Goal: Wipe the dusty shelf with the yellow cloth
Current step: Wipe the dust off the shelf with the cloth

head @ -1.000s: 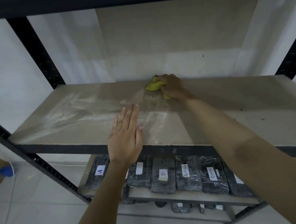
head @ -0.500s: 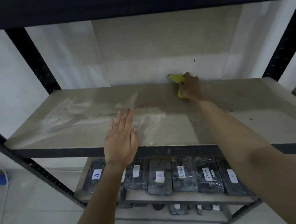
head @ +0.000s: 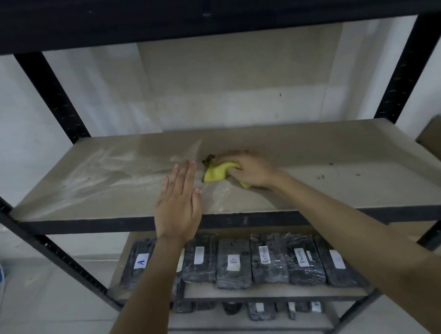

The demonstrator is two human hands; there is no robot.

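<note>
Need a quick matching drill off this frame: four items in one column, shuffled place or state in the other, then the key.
Column 1
1. yellow cloth
2. left hand
3. wrapped black packs
4. dust streaks

Column 2
a. flat, palm down near the shelf's front edge
b. left part of the shelf top
c. bunched under the right hand
d. in a row on the lower shelf

Pairs: 1-c, 2-a, 3-d, 4-b
</note>
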